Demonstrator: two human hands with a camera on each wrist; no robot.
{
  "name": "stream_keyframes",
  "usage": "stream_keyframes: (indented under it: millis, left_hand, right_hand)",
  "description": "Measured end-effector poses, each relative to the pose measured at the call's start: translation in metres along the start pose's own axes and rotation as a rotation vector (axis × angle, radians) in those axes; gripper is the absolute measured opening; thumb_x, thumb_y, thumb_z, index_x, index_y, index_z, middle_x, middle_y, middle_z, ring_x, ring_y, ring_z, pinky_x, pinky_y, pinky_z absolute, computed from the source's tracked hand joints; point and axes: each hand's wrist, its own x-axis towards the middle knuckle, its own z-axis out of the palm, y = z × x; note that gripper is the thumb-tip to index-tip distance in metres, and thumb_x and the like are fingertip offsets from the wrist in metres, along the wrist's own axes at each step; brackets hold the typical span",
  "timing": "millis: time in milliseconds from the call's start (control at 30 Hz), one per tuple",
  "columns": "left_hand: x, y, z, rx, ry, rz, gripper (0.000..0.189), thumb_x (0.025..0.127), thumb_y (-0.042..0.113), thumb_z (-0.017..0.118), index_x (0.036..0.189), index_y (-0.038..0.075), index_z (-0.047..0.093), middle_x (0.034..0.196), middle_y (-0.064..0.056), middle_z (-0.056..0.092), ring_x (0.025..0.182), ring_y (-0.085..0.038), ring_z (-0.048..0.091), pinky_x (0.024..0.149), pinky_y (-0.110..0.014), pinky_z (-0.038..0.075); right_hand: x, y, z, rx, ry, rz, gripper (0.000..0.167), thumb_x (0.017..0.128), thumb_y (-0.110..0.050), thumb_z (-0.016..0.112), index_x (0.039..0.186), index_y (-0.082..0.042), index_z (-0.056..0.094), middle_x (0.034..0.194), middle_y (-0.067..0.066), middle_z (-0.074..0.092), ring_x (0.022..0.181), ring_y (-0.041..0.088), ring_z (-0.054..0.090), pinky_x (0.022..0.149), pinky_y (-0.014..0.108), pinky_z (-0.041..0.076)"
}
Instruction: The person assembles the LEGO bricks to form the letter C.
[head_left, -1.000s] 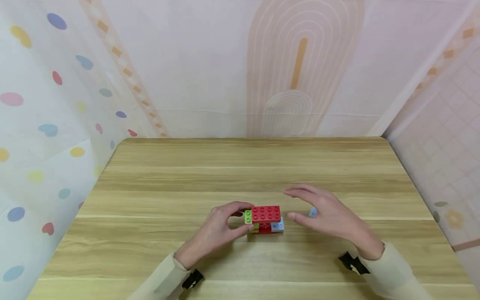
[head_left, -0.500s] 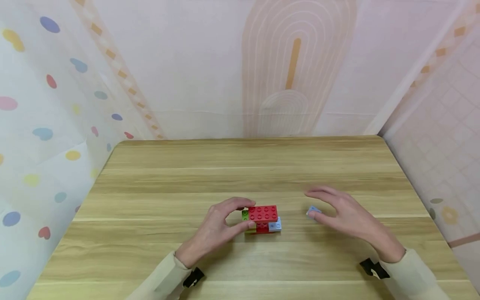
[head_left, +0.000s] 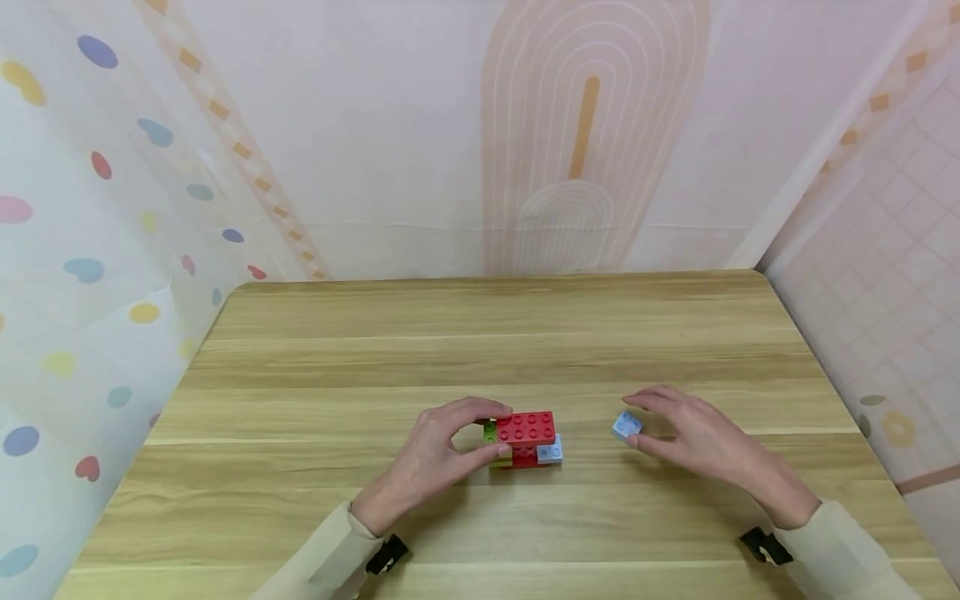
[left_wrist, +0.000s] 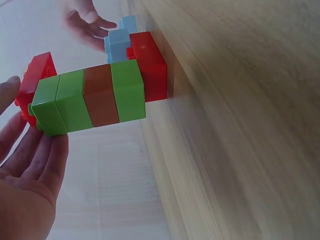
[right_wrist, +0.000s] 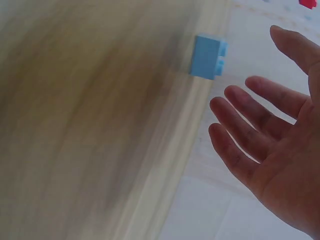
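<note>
My left hand [head_left: 442,450] grips the upper left end of a toy building brick structure, thumb in front and fingers behind. A red brick [head_left: 527,427] lies across its top. In the left wrist view, a column of green bricks [left_wrist: 72,97] with one brown brick [left_wrist: 101,95] rises from a red base brick [left_wrist: 150,65]. A light blue brick [head_left: 551,450] sits on the base's right end. To the right, a loose light blue brick [head_left: 627,425] stands on the table, studs up. My right hand [head_left: 693,433] hovers beside it with fingers spread, apart from it in the right wrist view.
The wood-grain table [head_left: 337,350] extends around both hands. A patterned cloth backdrop [head_left: 390,142] rises behind the table's far edge and along both sides. A black strap [head_left: 765,546] shows at the right sleeve.
My right hand has moved right, from beside the structure to the loose light blue brick, uncovering it. My left hand keeps its grip on the structure, which stays in place.
</note>
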Motion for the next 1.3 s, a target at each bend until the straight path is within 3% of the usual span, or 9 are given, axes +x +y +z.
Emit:
stream_keyframes:
  millis: [367,600,833,1300]
  left_hand:
    - [0.002,0.002,0.002,0.016,-0.026,-0.052,0.043,0.085,0.018,0.086,0.125,0.009,0.072,0.126,-0.005,0.073,0.116,-0.022,0.070,0.101,-0.041,0.056]
    - [0.005,0.004,0.002,0.028,-0.043,-0.050,0.048,0.086,0.021,0.087,0.129,0.009,0.070,0.127,-0.005,0.072,0.117,-0.022,0.069,0.101,-0.040,0.056]
    - [0.010,0.007,0.002,0.026,-0.061,-0.044,0.048,0.088,0.024,0.086,0.130,0.009,0.070,0.128,-0.003,0.072,0.119,-0.020,0.068,0.102,-0.039,0.056]
    - [0.012,0.009,0.005,0.062,-0.097,-0.048,0.044,0.090,0.026,0.083,0.129,0.009,0.071,0.127,-0.006,0.073,0.116,-0.021,0.069,0.098,-0.040,0.058]
  right_hand:
    - [0.003,0.007,0.009,-0.018,-0.044,0.052,0.065,0.090,-0.034,0.082,0.140,0.002,0.059,0.120,0.008,0.068,0.106,0.023,0.066,0.092,0.051,0.058]
    - [0.007,0.008,0.012,-0.046,-0.057,0.071,0.070,0.088,-0.042,0.083,0.135,0.004,0.061,0.118,0.009,0.068,0.106,0.023,0.065,0.092,0.051,0.057]
    - [0.009,0.008,0.014,-0.067,-0.054,0.045,0.059,0.086,-0.038,0.085,0.125,0.001,0.066,0.109,0.002,0.066,0.097,0.014,0.062,0.085,0.042,0.058]
    - [0.012,0.003,0.017,-0.124,-0.044,0.013,0.037,0.086,-0.019,0.086,0.115,-0.001,0.071,0.105,0.002,0.066,0.091,0.013,0.061,0.078,0.037,0.058]
